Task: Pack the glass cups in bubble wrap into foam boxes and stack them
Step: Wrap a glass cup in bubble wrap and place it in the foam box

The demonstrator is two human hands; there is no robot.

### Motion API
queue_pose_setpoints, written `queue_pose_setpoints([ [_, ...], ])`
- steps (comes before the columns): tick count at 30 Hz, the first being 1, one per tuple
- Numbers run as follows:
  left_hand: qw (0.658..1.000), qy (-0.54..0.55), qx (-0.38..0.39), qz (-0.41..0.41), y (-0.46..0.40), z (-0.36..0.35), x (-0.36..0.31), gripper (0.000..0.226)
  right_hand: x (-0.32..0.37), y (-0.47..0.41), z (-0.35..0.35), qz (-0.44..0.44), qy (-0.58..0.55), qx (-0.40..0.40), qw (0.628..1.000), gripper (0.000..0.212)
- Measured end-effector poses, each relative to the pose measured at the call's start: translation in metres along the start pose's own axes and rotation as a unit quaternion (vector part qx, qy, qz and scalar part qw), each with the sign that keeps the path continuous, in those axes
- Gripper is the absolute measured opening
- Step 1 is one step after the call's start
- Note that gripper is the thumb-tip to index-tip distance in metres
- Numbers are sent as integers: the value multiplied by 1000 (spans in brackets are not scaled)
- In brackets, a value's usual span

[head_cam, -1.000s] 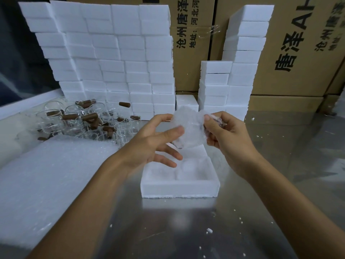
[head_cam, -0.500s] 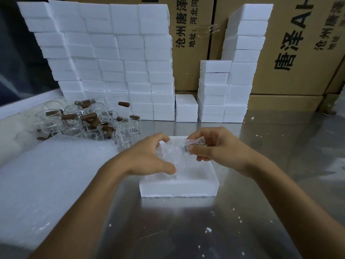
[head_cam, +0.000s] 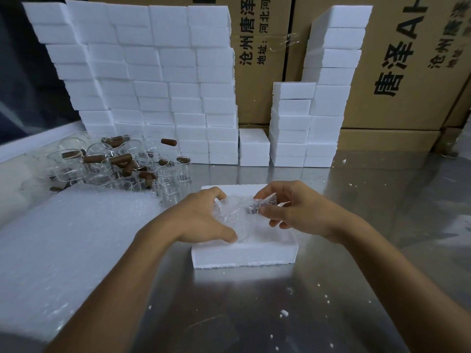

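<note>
An open white foam box [head_cam: 244,253] lies on the steel table in front of me. A glass cup wrapped in bubble wrap [head_cam: 235,215] sits in the box's left half. My left hand [head_cam: 204,217] curls over the wrapped cup from the left and presses it down. My right hand [head_cam: 288,210] pinches the wrapped brown handle end at the cup's right side. A pile of unwrapped glass cups with brown handles [head_cam: 122,164] lies at the back left.
A sheet stack of bubble wrap [head_cam: 63,245] covers the table's left. Walls of stacked foam boxes [head_cam: 158,85] and a shorter stack [head_cam: 313,118] stand behind, before cardboard cartons [head_cam: 407,72]. Foam crumbs dot the steel table [head_cam: 254,314].
Both hands came down from chest height and lowered the wrapped cup into the foam box; over the last half second they only settled slightly.
</note>
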State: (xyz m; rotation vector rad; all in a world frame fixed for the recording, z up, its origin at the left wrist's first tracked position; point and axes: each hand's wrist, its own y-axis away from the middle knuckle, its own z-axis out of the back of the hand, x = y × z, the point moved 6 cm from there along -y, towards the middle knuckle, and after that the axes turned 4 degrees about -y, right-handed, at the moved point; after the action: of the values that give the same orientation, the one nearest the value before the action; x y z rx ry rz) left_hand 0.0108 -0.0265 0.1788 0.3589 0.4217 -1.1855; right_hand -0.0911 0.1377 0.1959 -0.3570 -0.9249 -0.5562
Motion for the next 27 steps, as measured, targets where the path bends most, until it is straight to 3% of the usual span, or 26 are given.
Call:
queue_pose_setpoints([
  [10,999,7,-46,-9,-7,-3,4,89,-17,-6,2,3,-18,-53,998,6],
  [17,992,76,-101,-22,-12,-9,9,86,-22,-10,2,28,-32,-89,995,7],
  [27,988,80,-130,-30,-12,-10,11,85,-27,-13,-2,45,-23,-118,992,3],
])
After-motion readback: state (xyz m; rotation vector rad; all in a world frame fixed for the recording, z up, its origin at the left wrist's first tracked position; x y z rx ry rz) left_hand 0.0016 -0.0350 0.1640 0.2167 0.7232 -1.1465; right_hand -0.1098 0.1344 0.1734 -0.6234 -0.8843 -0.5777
